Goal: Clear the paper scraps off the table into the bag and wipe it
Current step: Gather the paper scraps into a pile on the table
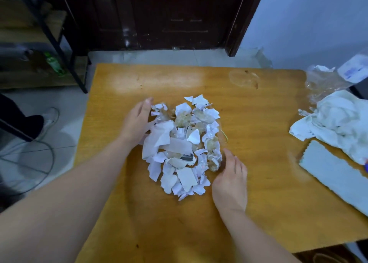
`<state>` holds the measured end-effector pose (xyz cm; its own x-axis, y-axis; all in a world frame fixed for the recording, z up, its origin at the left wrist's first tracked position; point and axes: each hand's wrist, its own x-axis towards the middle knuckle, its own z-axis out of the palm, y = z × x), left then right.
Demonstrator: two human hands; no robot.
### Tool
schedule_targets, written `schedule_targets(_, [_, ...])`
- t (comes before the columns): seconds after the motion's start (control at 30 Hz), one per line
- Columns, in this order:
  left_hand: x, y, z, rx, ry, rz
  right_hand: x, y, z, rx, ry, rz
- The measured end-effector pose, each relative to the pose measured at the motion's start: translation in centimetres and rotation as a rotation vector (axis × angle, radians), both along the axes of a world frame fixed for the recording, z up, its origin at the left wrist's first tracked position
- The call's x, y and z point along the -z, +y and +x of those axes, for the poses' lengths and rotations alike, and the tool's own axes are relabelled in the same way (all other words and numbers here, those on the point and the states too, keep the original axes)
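Your left hand (137,121) and right hand (231,181) bracket the paper scraps (184,145) on the worktop (258,123). Left grip: flat and wide, fingers together, palm edge touching the pile's left side, holding nothing. Right grip: likewise wide and loose, fingertips just beside the pile's lower right edge, holding nothing.

The scraps lie between your two hands as one rough oval heap. Pieces are torn, mostly white, irregular in shape, some with faint writing. A few crumpled clear wrappers with yellowish tint are mixed in toward the far side. One larger translucent strip lies next to your left palm. A small dark object (186,157) sits in the middle of the heap; what it is cannot be told.

Well to the right of your right hand: a crumpled white cloth (338,121), a pale wavy-edged sheet (334,173) nearer you, and a clear plastic bag (324,83) beyond the cloth.
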<state>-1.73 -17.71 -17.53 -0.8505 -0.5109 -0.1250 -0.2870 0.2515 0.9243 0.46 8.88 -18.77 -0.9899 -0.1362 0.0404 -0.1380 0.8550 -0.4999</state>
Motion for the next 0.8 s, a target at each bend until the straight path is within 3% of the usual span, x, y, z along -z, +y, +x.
schedule_targets(0.13, [0.1,0.6,0.1,-0.01,-0.037,-0.138,-1.4,-0.2,-1.8,0.271,-0.041,-0.442])
schedule_targets(0.2, [0.3,0.4,0.3,-0.009,-0.027,-0.16,-1.8,-0.9,-4.2,0.345,-0.043,-0.518])
schedule_targets(0.43, [0.7,0.1,0.2,0.005,0.023,-0.131,-3.1,-4.1,-10.3,0.013,-0.231,-0.466])
schedule_targets(0.6, [0.3,-0.6,0.1,-0.047,0.064,-0.041,-2.5,-6.2,-9.4,-0.08,-0.212,-0.22])
schedule_targets(0.8, [-0.1,-0.9,0.3,-0.015,0.035,0.011,-2.8,-10.0,-7.0,-0.114,-0.268,-0.341])
